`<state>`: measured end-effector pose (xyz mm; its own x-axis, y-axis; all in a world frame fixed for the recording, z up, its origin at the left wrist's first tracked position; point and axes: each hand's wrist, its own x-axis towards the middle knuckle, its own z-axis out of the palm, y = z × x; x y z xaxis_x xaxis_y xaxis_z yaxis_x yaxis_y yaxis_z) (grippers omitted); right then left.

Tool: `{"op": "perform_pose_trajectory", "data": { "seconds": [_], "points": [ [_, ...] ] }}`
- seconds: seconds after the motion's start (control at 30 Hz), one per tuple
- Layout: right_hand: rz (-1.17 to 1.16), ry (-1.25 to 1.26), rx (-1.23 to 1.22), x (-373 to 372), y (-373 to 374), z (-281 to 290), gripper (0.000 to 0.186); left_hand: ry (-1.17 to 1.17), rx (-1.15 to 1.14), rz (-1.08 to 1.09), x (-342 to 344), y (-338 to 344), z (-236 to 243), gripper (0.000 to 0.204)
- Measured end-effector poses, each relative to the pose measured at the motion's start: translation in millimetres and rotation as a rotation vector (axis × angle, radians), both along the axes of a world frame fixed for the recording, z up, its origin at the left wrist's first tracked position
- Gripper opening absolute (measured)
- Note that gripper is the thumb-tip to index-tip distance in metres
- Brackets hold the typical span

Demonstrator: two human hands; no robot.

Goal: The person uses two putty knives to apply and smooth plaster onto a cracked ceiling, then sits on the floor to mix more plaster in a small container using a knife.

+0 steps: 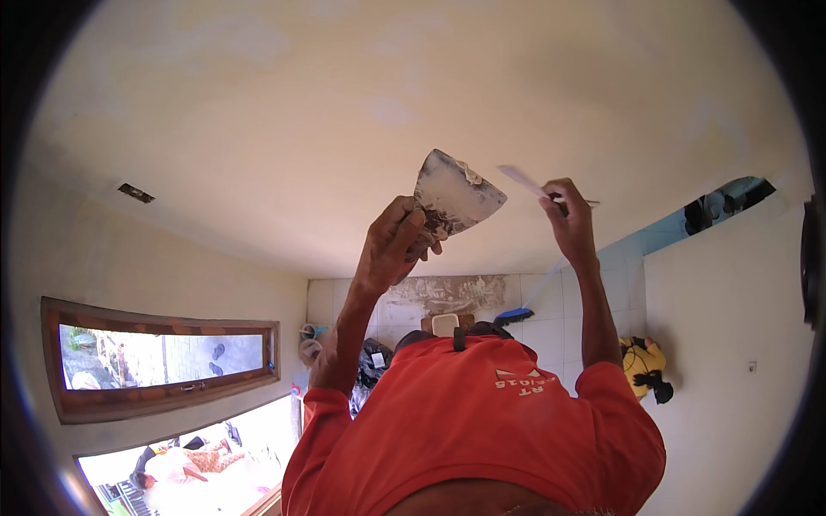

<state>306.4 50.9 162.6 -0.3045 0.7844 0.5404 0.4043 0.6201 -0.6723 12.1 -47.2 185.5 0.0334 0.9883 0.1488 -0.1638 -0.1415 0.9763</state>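
My left hand (391,245) is wrapped round the handle of a wide putty knife (456,196), its blade tilted up in front of the pale wall. Dark smears mark the blade near my fingers, and a small dab of whitish putty (470,173) clings along its upper edge. To the right, my right hand (570,219) grips a narrower putty knife (520,179) whose blade points left toward the wide one. A gap separates the two blades. The narrow blade is slightly blurred, and my fingers partly hide its handle.
Ahead stretches a cream wall (301,103) with a small recessed box (136,193). At left is a wood-framed window (163,357). On the tiled floor are a blue broom head (514,316), a pale tub (446,325), black plastic bags (372,368) and a yellow-and-black item (641,368).
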Motion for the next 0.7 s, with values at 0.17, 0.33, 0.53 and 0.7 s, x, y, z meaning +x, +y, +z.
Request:
{"op": "perform_pose_trajectory", "data": {
  "seconds": [0.17,0.33,0.53,0.7],
  "points": [
    [-0.061,0.732,-0.565,-19.9,-29.7,-6.8,0.021,-0.022,-0.025,0.029,6.6,2.4,-9.4,0.025],
    [-0.027,0.915,-0.578,-46.9,-50.2,11.8,0.024,-0.004,0.005,0.07,12.7,6.8,-23.1,0.026],
    [0.038,0.541,-0.612,-22.8,-60.4,42.8,0.03,0.358,0.252,0.214,12.5,8.7,-14.5,0.02],
    [-0.023,0.292,-0.511,-36.8,-63.0,64.3,0.026,0.709,0.528,0.278,16.7,9.1,-12.1,0.046]
  ]
}}
